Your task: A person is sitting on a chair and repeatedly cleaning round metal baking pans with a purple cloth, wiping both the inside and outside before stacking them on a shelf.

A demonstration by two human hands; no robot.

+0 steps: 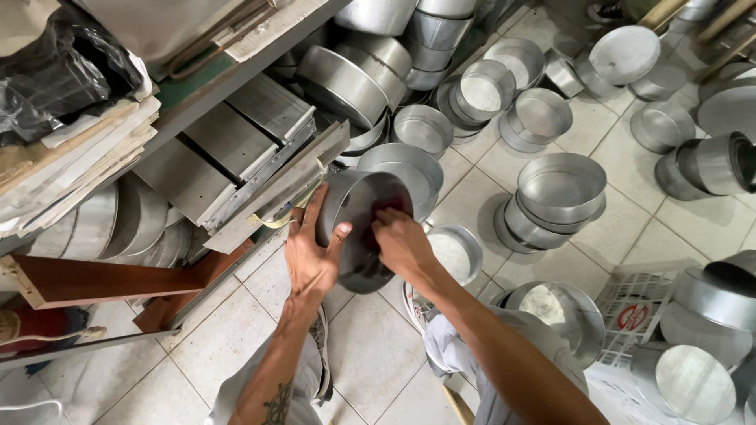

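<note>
I hold a round metal pan (361,206) tilted on its side at the middle of the head view. My left hand (309,252) grips its outer wall from the left, a ring on one finger. My right hand (400,240) reaches into the pan's open side and presses a small red cloth (396,209) against the inner wall. Below the pan I see my legs in grey trousers and a sandalled foot on the white tiled floor (370,346).
Several round metal pans (559,185) stand stacked and loose over the floor to the right and behind. Flat metal trays (236,149) lie on a shelf at left, papers and a black bag above. A white plastic crate (634,311) sits at lower right.
</note>
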